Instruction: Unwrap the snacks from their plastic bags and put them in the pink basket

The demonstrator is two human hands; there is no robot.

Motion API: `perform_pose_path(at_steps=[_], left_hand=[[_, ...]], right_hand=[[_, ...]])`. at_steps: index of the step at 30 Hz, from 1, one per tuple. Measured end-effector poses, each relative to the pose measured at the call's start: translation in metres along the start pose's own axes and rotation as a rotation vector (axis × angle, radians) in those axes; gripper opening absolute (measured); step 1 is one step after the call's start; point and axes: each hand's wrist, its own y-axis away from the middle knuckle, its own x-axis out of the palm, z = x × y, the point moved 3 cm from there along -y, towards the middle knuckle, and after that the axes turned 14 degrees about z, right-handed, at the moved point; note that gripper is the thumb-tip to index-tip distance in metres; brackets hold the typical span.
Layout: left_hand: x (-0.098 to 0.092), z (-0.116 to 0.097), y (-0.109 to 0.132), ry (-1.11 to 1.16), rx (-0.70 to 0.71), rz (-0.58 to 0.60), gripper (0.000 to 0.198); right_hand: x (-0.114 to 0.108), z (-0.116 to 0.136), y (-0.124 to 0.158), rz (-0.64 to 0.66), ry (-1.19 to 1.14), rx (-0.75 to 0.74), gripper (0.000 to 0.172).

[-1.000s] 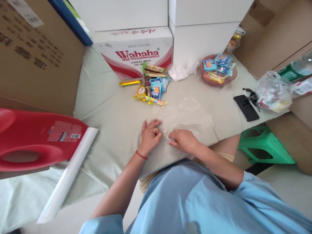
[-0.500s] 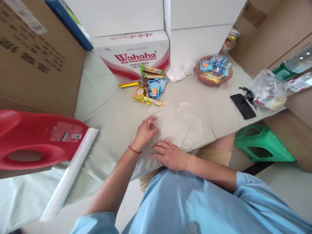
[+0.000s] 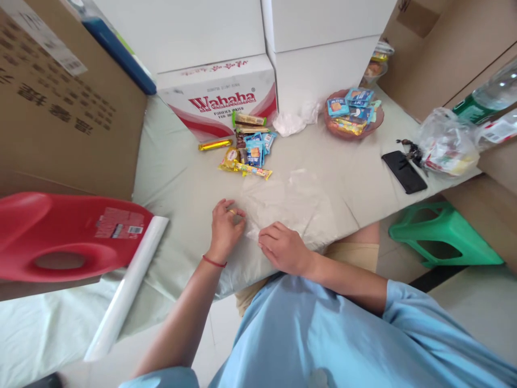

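Well, the clear plastic film (image 3: pixel 299 202), lying flat on the cloth (image 3: pixel 181 178), looks feather-light, limp and slippery, best pinched by its edge, where the left hand (image 3: pixel 226 229) and right hand (image 3: pixel 286 249) rest, fingers curled, though I can't tell whether either grips.

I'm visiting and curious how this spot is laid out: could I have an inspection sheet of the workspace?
Surface: cloth-covered table, pale and creased.
Job's things: clear plastic bag lying flat; wrapped snacks piled beyond it.
Clutter: black phone and bowl of snacks at right; red jug and white roll at left.
Hands: left hand curled by the bag's left edge; right hand with fingertips at its near edge; grip unclear.
Cables: nothing seen.
Surroundings: Wahaha water carton behind the snacks; green stool at right.
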Motion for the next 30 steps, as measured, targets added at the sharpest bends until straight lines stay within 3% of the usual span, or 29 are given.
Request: perform_pose_path(at_steps=[2,5,10,14,17,21,24,27,30], left_hand=[[-0.005,-0.003,0.0,-0.032,-0.035,-0.017,0.016],[-0.02,-0.014,-0.001,-0.048,-0.076,-0.064,0.017],[-0.038,-0.06,0.007,0.115,-0.01,-0.155,0.022],[-0.017,-0.093,-0.001,0.209,0.176,-0.001,0.031],[0.008,-0.088,-0.016,0.007,0.177,0.101,0.039],[0.031,-0.066,-0.024,-0.202,0.143,0.171,0.052],[0.035,-0.06,-0.022,-0.217,0.153,0.174,0.054],[0.033,-0.062,-0.021,-0.182,0.146,0.178,0.054],[0.032,-0.063,-0.022,-0.143,0.153,0.194,0.054]], right_hand=[[0.006,0.002,-0.01,0.055,0.095,-0.007,0.021],[0.022,0.004,-0.018,0.163,0.196,-0.148,0.019],[0.041,0.001,-0.018,0.161,0.202,-0.205,0.025],[0.048,-0.003,-0.018,0.202,0.132,-0.195,0.025],[0.045,-0.007,-0.011,0.23,0.069,-0.207,0.032],[0.021,-0.015,0.012,0.279,-0.125,-0.234,0.033],[-0.015,-0.032,0.025,0.287,-0.393,-0.193,0.029],[-0.06,-0.075,0.011,0.161,-0.515,0.081,0.028],[-0.102,-0.136,-0.036,-0.089,-0.487,0.433,0.02]])
